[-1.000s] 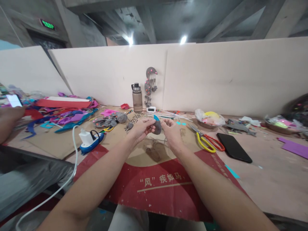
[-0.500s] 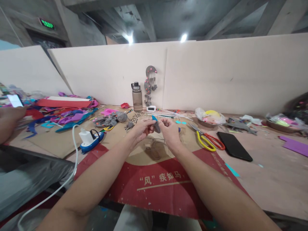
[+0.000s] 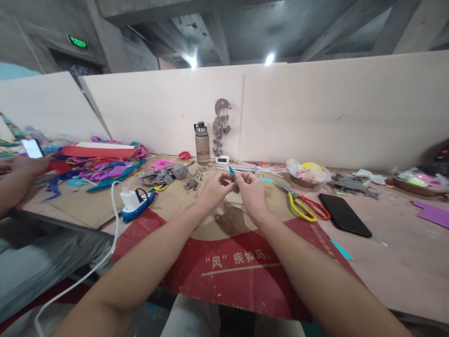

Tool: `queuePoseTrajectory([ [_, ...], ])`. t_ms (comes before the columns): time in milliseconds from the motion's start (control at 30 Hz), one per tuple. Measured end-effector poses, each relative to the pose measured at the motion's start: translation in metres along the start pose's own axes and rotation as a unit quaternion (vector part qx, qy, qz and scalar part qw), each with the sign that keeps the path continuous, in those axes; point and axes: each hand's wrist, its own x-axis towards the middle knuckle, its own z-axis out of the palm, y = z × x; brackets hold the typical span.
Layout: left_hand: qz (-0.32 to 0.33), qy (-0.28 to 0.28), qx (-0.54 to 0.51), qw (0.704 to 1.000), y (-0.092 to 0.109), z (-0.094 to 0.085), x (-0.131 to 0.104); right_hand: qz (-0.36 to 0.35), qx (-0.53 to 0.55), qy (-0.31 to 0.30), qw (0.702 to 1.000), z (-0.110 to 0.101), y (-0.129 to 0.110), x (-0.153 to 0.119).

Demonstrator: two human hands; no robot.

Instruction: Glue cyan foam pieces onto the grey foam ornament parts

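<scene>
Table (image 3: 396,276): bottle (image 3: 202,146) against pale panel (image 3: 298,112), small white digital clock (image 3: 222,160) just beside it. Right side: red-and-yellow-handled scissors (image 3: 291,194), black phone (image 3: 344,215) near them, purple sheet (image 3: 435,214) at edge. Left side: blue power strip (image 3: 137,210) with white charger (image 3: 129,200), bright fabric heap (image 3: 108,172) behind. Green lit sign (image 3: 77,41) upper left.

From afar I saw a small gray piece (image 3: 237,188) — blue tip (image 3: 232,172) up, mostly hidden — held between left hand (image 3: 215,191) and right hand (image 3: 251,193).
</scene>
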Motion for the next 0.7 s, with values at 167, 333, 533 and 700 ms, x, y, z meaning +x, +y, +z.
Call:
queuePoseTrajectory([
  [167,-0.009,0.003,-0.027,1.000,-0.002,-0.001,0.002,-0.020,0.020,-0.033,0.999,0.001,0.001,0.000],
  [333,-0.035,0.011,-0.091,0.995,0.003,0.001,0.001,-0.034,-0.006,-0.043,0.998,0.000,0.000,-0.001],
  [533,-0.054,0.039,-0.142,0.988,0.007,0.002,0.000,-0.045,-0.032,-0.037,0.998,0.000,0.005,-0.001],
  [700,-0.077,0.047,-0.166,0.982,0.010,0.001,-0.001,-0.044,-0.047,-0.033,0.997,-0.002,0.012,0.001],
])
